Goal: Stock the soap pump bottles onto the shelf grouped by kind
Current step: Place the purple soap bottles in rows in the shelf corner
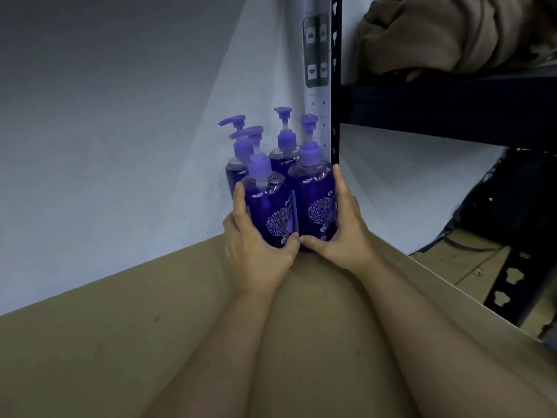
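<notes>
Head view shows left hand (256, 236) and right hand (340, 233) each clamped on a front purple pump bottle (268, 209), presumably pressing both against two matching bottles at the shelf's (120, 342) far corner.

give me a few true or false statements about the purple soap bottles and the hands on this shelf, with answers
1. Four purple pump soap bottles stand upright in the shelf corner. True: front left bottle, front right bottle, back left bottle, back right bottle.
2. The left hand holds the front left bottle. True.
3. The right hand lies flat on the brown shelf board. False: its grip wraps the front right bottle.
4. The bottles are of mixed colours. False: all four are purple.
5. The black metal shelf post stands left of the bottles. False: it stands to their right.
</notes>
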